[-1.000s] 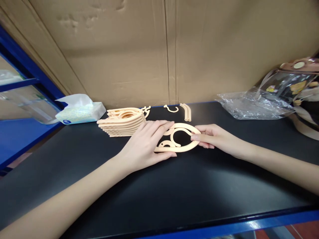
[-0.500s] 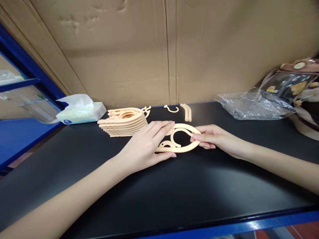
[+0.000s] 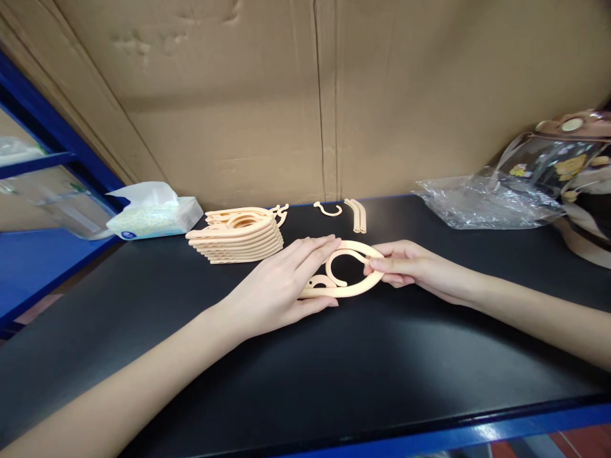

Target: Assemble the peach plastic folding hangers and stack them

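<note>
A cream plastic folding hanger [image 3: 359, 291], folded up with its hook curled inside the oval frame, is held just over the black table between my two hands. My left hand [image 3: 281, 280] wraps over its left part, fingers along the far edge and thumb along the near edge, hiding that end. At the right tip, my right hand [image 3: 398, 262] pinches the frame between thumb and fingers. Behind my left hand stands a neat stack of folded cream hangers [image 3: 243, 238].
A loose hook [image 3: 328, 210] and a few curved arm pieces [image 3: 357, 216] lie at the table's back edge. To the left is a tissue box [image 3: 157, 216]. On the right sit a clear plastic bag [image 3: 491, 203] and a transparent bag with straps [image 3: 548, 159]. Cardboard [image 3: 229, 95] rises behind.
The hanger's left part, with my left hand, has dipped very slightly toward me. My right hand keeps the same pinch, and the other things stay put.
</note>
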The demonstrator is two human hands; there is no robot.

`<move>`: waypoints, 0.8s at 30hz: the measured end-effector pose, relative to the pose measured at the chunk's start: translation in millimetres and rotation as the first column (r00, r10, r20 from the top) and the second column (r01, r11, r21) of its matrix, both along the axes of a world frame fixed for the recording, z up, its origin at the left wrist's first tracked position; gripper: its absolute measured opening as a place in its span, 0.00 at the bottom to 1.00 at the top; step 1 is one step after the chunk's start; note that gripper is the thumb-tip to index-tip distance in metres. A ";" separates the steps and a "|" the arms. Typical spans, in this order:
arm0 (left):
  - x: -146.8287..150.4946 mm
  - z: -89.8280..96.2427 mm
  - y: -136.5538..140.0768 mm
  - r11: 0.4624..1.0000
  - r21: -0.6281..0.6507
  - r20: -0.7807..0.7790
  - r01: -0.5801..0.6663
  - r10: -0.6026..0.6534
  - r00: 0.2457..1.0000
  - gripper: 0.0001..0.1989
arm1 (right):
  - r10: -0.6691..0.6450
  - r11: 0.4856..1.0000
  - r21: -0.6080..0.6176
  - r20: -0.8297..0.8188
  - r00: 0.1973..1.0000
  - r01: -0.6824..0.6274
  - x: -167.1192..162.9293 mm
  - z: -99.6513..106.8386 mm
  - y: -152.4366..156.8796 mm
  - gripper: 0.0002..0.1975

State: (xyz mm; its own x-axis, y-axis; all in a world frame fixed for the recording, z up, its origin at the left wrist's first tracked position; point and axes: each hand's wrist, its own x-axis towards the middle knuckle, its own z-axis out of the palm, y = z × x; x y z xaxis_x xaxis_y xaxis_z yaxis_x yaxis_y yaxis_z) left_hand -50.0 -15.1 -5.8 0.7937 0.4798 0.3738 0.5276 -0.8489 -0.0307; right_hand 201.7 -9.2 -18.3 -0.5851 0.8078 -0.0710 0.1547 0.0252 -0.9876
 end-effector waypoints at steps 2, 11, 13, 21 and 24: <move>0.5 -0.8 -0.2 1.000 -0.029 0.023 0.001 0.000 1.000 0.32 | 0.013 1.000 0.013 0.017 1.000 -0.013 -0.3 -0.1 -0.3 0.15; 1.0 20.1 0.3 0.993 -0.092 0.119 -0.080 0.090 0.989 0.33 | -0.188 0.921 0.367 0.131 0.973 0.129 9.9 -5.0 10.4 0.31; -5.0 35.3 4.9 0.989 -0.117 0.176 -0.096 0.115 0.978 0.32 | -0.245 0.776 0.631 0.308 0.919 -0.004 13.1 -5.1 11.7 0.23; -68.2 84.3 38.3 0.858 -0.229 0.155 -0.459 0.498 0.853 0.34 | -0.210 0.579 0.687 0.646 0.734 -0.439 11.9 -10.8 6.2 0.27; -95.2 85.3 46.4 0.810 -0.333 0.107 -0.483 0.541 0.834 0.35 | -0.196 0.605 0.666 0.655 0.730 -0.436 11.4 -10.5 5.6 0.27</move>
